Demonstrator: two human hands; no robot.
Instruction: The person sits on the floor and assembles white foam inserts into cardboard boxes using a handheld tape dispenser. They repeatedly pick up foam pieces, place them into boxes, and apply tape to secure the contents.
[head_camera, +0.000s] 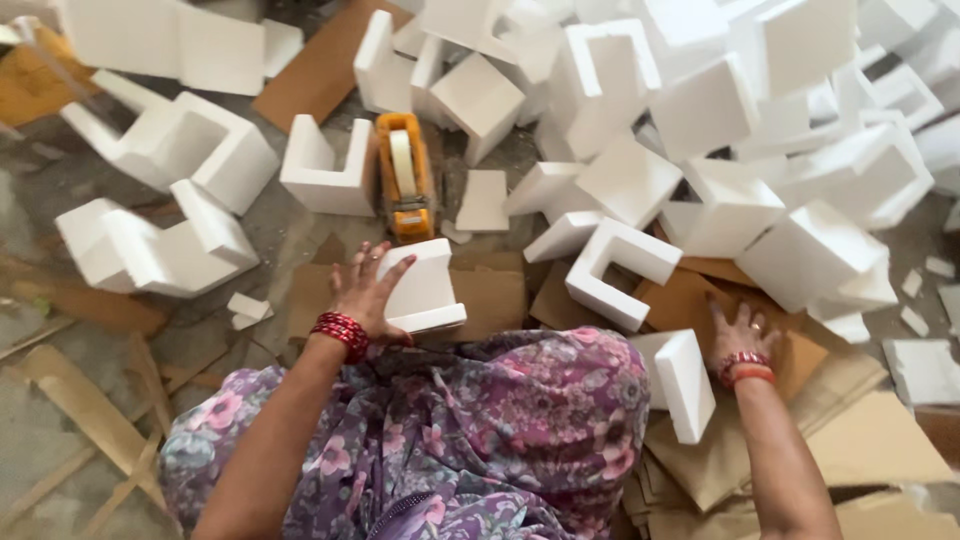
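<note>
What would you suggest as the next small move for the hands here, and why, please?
Probably lift the white foam piece toward the lap: the left hand already grips its side, while the right hand rests flat on cardboard holding nothing, free to steady it. The orange tape dispenser lies just beyond.

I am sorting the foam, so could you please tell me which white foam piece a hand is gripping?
The foam block under the left hand, just below the orange tape dispenser; the others lie untouched.
</note>
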